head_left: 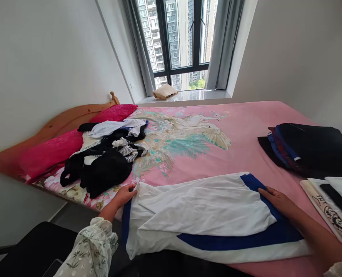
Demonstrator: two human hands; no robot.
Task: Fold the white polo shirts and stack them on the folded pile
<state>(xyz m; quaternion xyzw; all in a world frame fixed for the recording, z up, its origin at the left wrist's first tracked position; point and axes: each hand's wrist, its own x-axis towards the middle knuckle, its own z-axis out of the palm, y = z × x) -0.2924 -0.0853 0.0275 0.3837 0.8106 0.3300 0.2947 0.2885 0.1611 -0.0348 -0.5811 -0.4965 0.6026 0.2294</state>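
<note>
A white and blue long-sleeved top [205, 209] lies folded lengthwise along the near edge of the bed, one white sleeve laid across its body. My left hand [126, 196] pinches its left end at the upper corner, with thumb and fingers closed on the cloth. At the other end, my right hand [279, 200] grips the blue part near the upper right; its fingertips are partly hidden by the fabric. The near side of the top hangs slightly over the bed edge.
A loose heap of black and white clothes [107, 154] lies at the left by red pillows [55, 152]. Folded dark clothes [317, 146] and folded light clothes [329, 207] are stacked at right on the pink bedsheet [246, 142]. A black chair [35, 246] stands at lower left.
</note>
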